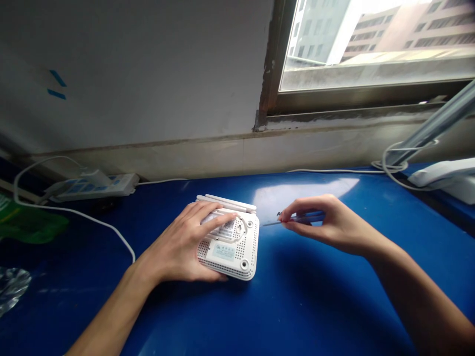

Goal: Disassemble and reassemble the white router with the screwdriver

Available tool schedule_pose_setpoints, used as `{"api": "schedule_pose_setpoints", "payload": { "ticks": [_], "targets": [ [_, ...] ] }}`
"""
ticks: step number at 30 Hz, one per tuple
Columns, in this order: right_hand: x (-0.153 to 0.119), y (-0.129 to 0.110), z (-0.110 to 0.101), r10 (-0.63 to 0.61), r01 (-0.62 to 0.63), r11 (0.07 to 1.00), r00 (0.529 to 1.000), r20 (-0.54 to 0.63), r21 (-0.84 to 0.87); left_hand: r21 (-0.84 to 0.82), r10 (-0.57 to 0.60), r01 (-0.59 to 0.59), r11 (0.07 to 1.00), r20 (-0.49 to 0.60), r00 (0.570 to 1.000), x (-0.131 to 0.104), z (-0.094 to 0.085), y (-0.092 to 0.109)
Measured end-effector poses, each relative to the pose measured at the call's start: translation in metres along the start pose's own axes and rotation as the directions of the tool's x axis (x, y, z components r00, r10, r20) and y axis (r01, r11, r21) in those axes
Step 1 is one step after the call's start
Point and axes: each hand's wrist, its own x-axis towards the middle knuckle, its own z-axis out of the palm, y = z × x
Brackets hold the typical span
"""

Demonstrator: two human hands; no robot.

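A white router [249, 247] lies with its vented, labelled underside facing up, its antennas [232, 201] folded along the far edge. My left hand [185, 242] grips it from the left, fingers across the top and thumb along the near side. Part of the casing and labels is hidden under those fingers. To the right of the router, my right hand [322, 222] is closed in a pinch around a slim screwdriver [308, 217] with a bluish see-through handle. Its thin metal shaft points left at the router's right edge, with the tip close to the casing; contact is unclear.
The blue tabletop [237, 316] runs back to the wall. A white power strip [118, 187] with a plugged-in cable [92, 223] lies back left, near a green item [33, 222] and crumpled clear plastic [13, 287]. A metal pole [430, 126] and a white device [452, 178] stand right.
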Motion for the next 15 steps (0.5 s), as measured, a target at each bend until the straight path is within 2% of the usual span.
{"api": "schedule_pose_setpoints", "payload": {
  "ticks": [7, 12, 15],
  "targets": [
    [-0.0003, -0.0030, 0.0026, -0.023, 0.024, 0.999, 0.999, -0.045, 0.022, 0.014, 0.007, -0.007, 1.000, -0.005, 1.000, -0.0009, 0.0011, -0.0006],
    [0.0006, -0.0056, 0.0040, -0.074, 0.075, 0.997, 0.997, 0.018, -0.008, 0.014, 0.005, -0.005, 1.000, -0.001, 1.000, -0.0009, 0.0016, -0.0019],
    [0.0003, -0.0052, 0.0045, -0.083, 0.083, 0.997, 0.996, 0.015, -0.011, 0.015, 0.012, -0.012, 1.000, -0.008, 1.000, -0.0012, 0.0019, -0.0021]
  ]
}}
